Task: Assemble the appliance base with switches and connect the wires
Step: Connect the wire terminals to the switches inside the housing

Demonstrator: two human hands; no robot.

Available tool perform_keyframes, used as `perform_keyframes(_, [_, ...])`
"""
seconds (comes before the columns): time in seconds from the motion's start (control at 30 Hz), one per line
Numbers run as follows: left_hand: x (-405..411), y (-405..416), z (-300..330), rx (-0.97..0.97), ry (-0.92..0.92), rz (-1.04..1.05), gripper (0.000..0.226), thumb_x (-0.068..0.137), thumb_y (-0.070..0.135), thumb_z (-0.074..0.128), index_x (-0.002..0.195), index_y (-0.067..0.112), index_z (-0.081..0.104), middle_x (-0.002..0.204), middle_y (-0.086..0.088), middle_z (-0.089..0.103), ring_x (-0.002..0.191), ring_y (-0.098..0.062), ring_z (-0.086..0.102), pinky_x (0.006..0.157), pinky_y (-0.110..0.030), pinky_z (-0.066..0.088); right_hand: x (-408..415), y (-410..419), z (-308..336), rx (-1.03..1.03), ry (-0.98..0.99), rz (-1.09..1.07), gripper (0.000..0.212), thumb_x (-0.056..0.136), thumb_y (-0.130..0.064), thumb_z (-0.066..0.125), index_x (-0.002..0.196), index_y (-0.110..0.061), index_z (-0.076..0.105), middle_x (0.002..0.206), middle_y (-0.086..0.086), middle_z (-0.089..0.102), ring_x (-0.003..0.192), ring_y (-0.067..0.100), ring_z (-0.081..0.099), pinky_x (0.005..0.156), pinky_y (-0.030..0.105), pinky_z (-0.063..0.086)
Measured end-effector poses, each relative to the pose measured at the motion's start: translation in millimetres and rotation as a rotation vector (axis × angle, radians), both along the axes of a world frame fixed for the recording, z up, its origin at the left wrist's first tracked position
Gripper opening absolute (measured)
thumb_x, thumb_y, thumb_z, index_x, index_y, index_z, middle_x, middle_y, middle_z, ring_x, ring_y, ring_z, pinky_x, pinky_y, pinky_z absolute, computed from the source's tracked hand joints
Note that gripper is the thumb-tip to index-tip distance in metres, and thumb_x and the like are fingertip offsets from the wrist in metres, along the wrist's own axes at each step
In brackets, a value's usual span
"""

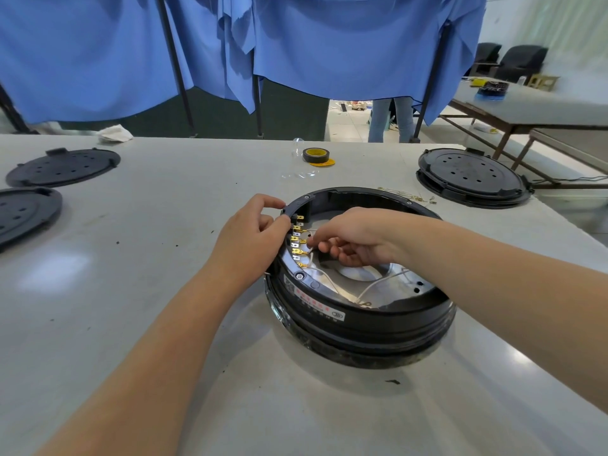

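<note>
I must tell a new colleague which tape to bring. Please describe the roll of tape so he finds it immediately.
Start at the grey table, at its far edge below the blue curtains. The roll of tape lies flat there, beyond the round appliance base. It is small and dark with a yellow core, unlike the large black discs.

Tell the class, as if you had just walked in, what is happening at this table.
A person is wiring a round black appliance base on a grey table. The left hand grips the rim beside a row of brass switch terminals. The right hand reaches inside and pinches a thin white wire near those terminals. More white wires lie loose on the metal plate inside.
</note>
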State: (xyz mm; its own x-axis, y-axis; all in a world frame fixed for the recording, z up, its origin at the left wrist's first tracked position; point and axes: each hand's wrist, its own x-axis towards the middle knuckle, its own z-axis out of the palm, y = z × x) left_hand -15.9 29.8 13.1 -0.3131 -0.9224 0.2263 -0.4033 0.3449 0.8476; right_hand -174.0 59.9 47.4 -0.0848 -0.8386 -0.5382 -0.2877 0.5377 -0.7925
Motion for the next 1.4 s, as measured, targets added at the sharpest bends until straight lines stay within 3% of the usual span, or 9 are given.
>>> perform_keyframes(0.2, [0,1,1,0.011,-0.011,-0.023,0.022,0.095,0.024,0.048,0.117,0.025,0.053,0.084,-0.017,0.068,0.076,-0.036,0.066,0.07,-0.056,0.055,1,1,0,-0.001,-0.044,0.002,0.015,0.093,-0.014,0.058,0.079,-0.012,0.063,0.043,-0.009,0.053,0.034,0.0,0.043,0.039,0.007,0.036])
perform_keyframes(0.43, [0,-1,0,0.007,-0.029,-0.027,0.021,0.096,0.024,0.047,0.116,0.026,0.053,0.067,-0.004,0.061,0.072,-0.031,0.065,0.07,-0.055,0.055,4,1,-1,-0.009,-0.052,0.008,0.017,0.094,-0.015,0.057,0.078,-0.013,0.062,0.043,-0.009,0.053,0.034,0.0,0.043,0.039,0.006,0.035])
perform_keyframes(0.6, [0,-2,0,0.004,-0.027,-0.026,0.021,0.096,0.024,0.046,0.115,0.027,0.054,0.075,-0.009,0.066,0.073,-0.029,0.065,0.07,-0.054,0.055,4,0,-4,-0.008,-0.064,0.013,0.02,0.095,-0.017,0.057,0.076,-0.013,0.06,0.043,-0.009,0.052,0.035,0.0,0.044,0.038,0.006,0.035])
perform_keyframes(1.4, [-1,-4,-2,-0.047,-0.008,0.005,0.018,0.093,0.022,0.05,0.11,0.026,0.057,0.076,-0.017,0.066,0.072,-0.035,0.064,0.066,-0.055,0.055,1,-4,-8,-0.042,0.001,0.016,0.015,0.09,-0.019,0.064,0.078,-0.011,0.065,0.045,-0.006,0.057,0.036,0.001,0.049,0.037,0.011,0.04])
